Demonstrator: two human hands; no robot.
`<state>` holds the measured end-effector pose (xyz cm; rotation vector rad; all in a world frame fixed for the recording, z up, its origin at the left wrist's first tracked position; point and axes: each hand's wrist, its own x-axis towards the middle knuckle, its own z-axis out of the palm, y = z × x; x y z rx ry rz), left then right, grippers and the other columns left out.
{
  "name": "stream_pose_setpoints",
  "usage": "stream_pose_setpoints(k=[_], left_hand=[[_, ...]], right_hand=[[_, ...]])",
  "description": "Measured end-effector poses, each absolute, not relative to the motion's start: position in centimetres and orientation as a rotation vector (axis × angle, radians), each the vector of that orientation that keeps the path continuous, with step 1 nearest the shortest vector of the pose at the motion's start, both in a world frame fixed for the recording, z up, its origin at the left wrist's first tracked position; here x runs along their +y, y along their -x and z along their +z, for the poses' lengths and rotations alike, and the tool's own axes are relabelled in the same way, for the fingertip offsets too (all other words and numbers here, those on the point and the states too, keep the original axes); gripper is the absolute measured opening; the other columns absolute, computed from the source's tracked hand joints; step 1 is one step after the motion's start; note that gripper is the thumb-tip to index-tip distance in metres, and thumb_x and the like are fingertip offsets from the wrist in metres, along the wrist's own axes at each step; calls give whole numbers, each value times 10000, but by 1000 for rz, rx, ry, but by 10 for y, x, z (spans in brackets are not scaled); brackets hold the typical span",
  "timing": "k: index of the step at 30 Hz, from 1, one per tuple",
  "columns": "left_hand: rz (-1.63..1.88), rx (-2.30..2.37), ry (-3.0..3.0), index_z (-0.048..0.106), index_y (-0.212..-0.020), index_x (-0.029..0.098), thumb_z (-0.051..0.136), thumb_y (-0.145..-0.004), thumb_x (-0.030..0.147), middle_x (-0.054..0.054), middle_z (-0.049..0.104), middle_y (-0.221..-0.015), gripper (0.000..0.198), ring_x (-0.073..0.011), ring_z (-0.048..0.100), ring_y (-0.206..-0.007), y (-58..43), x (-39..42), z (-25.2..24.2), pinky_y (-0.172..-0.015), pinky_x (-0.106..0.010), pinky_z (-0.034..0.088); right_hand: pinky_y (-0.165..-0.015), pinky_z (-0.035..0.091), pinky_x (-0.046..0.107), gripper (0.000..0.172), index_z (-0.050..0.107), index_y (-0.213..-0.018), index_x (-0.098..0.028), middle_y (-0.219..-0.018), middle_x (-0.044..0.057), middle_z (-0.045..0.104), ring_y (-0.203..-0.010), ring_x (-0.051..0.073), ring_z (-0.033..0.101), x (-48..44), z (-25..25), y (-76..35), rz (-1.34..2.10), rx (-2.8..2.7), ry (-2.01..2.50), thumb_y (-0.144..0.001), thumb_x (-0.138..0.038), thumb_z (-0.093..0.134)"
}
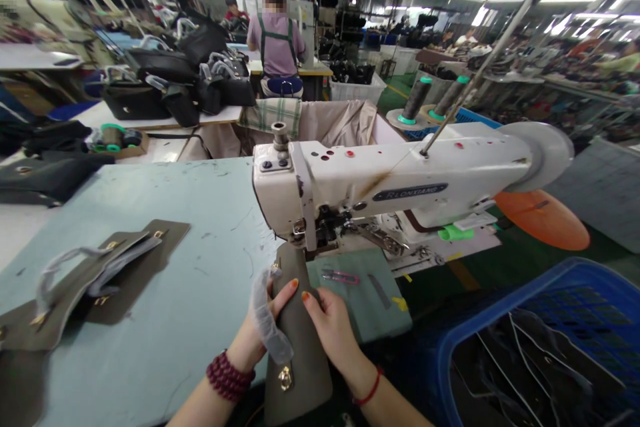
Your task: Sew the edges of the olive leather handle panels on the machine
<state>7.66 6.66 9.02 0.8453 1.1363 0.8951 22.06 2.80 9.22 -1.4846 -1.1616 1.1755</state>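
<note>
A dark grey-brown leather piece (295, 347) with gold fittings and a plastic-wrapped handle (267, 317) lies lengthwise below the head of the white sewing machine (345, 170). Its far end is at the needle area. My left hand (265, 320) grips the left edge, thumb on top, with the wrapped handle across the hand. On the right edge, my right hand (330, 324) holds the same piece, thumb on top and the other fingers mostly hidden. Similar leather pieces (120, 260) with wrapped handles lie on the light blue table (200, 247) at the left.
Pink-handled snips (341, 277) rest on the green pad (367, 320) right of my hands. A blue basket (443, 360) with dark pieces stands lower right. Black bags (145, 97) are piled behind. A person (277, 40) sits further back, facing away. Thread cones (417, 99) stand behind the machine.
</note>
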Motion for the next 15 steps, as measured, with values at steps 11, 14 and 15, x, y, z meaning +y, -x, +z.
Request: stream_pose_setpoints(k=[11, 14, 15], left_hand=[[923, 1104, -681, 599, -1161, 265, 752, -740, 386, -86, 642, -1233, 464, -322, 615, -1131, -79, 75, 95, -916, -397, 553], [932, 1122, -694, 587, -1151, 248, 766, -732, 372, -90, 648, -1222, 471, -310, 624, -1119, -79, 84, 93, -917, -387, 553], [936, 1122, -702, 584, -1149, 243, 770, -730, 366, -92, 649, -1220, 474, -308, 626, -1116, -79, 87, 93, -916, -385, 553]], right_hand=[[-513, 359, 212, 365, 642, -741, -124, -642, 23, 579, -586, 131, 475, 36, 94, -222, 1144, -1217, 1489, -892, -427, 506], [-510, 349, 210, 370, 624, -700, -126, -627, 18, 561, -585, 129, 463, 44, 93, -222, 1126, -1222, 1497, -886, -429, 521], [-509, 346, 211, 371, 618, -691, -128, -622, 18, 554, -585, 130, 460, 47, 93, -222, 1121, -1222, 1501, -884, -430, 524]])
